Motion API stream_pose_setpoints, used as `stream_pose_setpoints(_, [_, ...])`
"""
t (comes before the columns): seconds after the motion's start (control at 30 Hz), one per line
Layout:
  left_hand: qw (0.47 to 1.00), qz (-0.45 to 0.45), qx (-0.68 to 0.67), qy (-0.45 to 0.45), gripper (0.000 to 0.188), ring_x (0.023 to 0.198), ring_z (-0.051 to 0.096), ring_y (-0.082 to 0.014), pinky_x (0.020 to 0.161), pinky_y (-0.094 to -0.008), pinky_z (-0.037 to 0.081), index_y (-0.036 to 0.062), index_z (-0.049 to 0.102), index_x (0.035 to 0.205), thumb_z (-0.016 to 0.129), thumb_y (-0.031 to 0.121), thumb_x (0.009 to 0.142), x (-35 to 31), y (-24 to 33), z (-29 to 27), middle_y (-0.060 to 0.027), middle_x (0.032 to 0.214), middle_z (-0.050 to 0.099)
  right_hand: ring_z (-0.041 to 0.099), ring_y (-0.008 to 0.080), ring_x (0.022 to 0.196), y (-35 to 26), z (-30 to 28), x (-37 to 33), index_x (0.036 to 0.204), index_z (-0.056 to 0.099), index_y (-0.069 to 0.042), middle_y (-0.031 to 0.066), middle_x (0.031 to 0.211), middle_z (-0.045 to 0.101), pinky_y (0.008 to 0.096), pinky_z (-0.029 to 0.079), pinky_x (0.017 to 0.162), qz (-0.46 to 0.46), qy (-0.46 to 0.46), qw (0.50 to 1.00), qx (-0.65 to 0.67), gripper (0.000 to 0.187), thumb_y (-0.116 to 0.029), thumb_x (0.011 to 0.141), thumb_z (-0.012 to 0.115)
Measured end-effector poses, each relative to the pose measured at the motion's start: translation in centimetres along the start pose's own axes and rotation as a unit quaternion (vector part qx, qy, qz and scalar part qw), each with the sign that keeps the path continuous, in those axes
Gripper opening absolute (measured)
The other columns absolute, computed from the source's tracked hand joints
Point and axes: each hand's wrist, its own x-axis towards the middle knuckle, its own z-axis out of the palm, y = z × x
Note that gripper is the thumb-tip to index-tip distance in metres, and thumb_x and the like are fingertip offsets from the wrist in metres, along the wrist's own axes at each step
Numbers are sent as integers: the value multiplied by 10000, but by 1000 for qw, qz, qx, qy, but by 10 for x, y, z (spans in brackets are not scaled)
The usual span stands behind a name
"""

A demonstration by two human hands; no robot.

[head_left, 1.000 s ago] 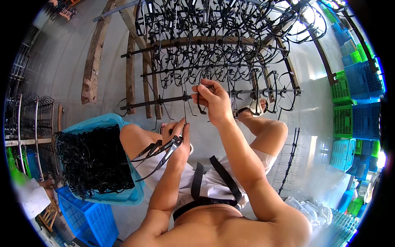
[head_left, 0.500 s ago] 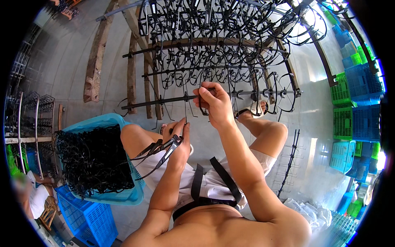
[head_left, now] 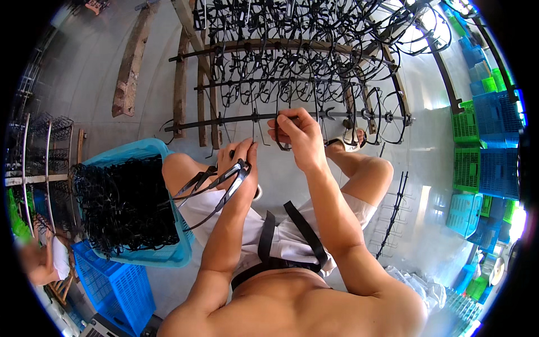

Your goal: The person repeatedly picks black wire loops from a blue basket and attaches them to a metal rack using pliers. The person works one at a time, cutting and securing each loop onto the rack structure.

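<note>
My left hand is closed around several glossy black curved frame pieces, which fan out below its palm toward my left thigh. Its fingertips are close to a thin wire hook hanging from a black horizontal rod. On that same rod, my right hand pinches one black curved piece between thumb and fingers; part of it dangles beneath them. More pieces of this kind hang from hooks at the rod's right end. Exactly how the pinched piece meets its hook is hidden by my fingers.
Behind the rod, rows of black pieces fill a rack with wooden beams. At left, a light-blue basket holds a black heap, beside a blue crate. Stacked crates line the right; another person sits lower left.
The whole view has shifted a little, raising the rod in the picture. Relative to the rod, my right hand has come slightly nearer and rightward. My left hand still grips its pieces.
</note>
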Motion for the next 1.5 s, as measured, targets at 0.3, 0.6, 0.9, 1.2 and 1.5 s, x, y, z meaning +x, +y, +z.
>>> stream_pose_setpoints(0.3, [1000,21,-10,8,141,785,583,-268,666,-340,479,18,661,934,687,69,805,-6,-3,-2,-127,873,604,632,161,711,-8,1,-5,1019,536,31,134,880,647,276,539,636,5,15,1000,18,164,-95,916,552])
stream_pose_setpoints(0.6, [985,-82,-145,-51,273,800,558,-251,742,-340,450,68,605,1116,638,83,845,-25,-12,-15,-117,1007,579,547,322,966,-15,12,-14,1228,468,2,209,1075,526,430,452,835,-325,114,792,-505,427,-110,845,620])
stream_pose_setpoints(0.9, [829,-155,-522,-132,674,1296,349,-241,1082,-390,274,11,302,1412,364,504,957,-24,1,-77,-145,1466,291,572,279,996,-4,48,-77,1232,498,10,140,1087,579,347,452,890,-39,-326,921,-210,432,-93,842,653])
stream_pose_setpoints(1.2, [806,-117,-562,-144,554,1352,286,-240,1106,-376,217,-36,439,1331,389,208,836,-31,-9,-80,-167,1466,315,518,120,950,10,36,-69,1260,454,-3,56,1055,550,273,451,788,186,-354,910,111,421,-163,902,607])
stream_pose_setpoints(1.5, [831,-162,-521,-108,397,1279,393,-228,1046,-355,323,-13,475,1291,362,147,946,-52,3,-83,-122,1391,412,556,142,897,9,34,-83,1034,553,2,70,964,592,290,445,812,190,-329,924,34,243,-75,835,668])
